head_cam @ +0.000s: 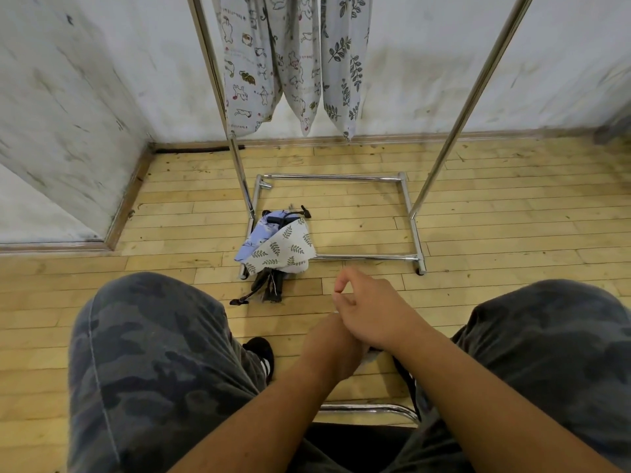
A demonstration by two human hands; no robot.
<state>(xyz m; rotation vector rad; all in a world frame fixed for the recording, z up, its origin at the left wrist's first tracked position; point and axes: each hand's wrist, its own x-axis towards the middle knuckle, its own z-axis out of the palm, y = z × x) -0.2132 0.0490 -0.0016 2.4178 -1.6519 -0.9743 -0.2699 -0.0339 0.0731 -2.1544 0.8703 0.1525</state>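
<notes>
At far left, a stained white wall (pixel 68 114) meets the wooden floor (pixel 512 206) at a skirting board. Next comes my left knee (pixel 153 353), in camouflage trousers. Above it rises the left post of a chrome rack (pixel 235 158), from which animal-print cloths (pixel 252 70) and a hanging leaf-print cloth (pixel 345 63) droop side by side. On the floor, over the front left corner of the rack's base, lies the cloth pile (pixel 280 250): a leaf-print piece on top of a blue one, with black clips (pixel 269 288) protruding at both ends. Nearer me, a black shoe (pixel 261 353) shows beside the left knee. Right of it, the left grip (pixel 327 349) hangs between the knees. Its fingers are covered by the right grip (pixel 372 312), so I cannot tell whether it is apart or together. The right grip rests on it, fingers loosely curled and slack, with nothing seen in them. Both grips are short of the pile and touch none of it. At far right stand the rack's right post and my right knee (pixel 553 353).
</notes>
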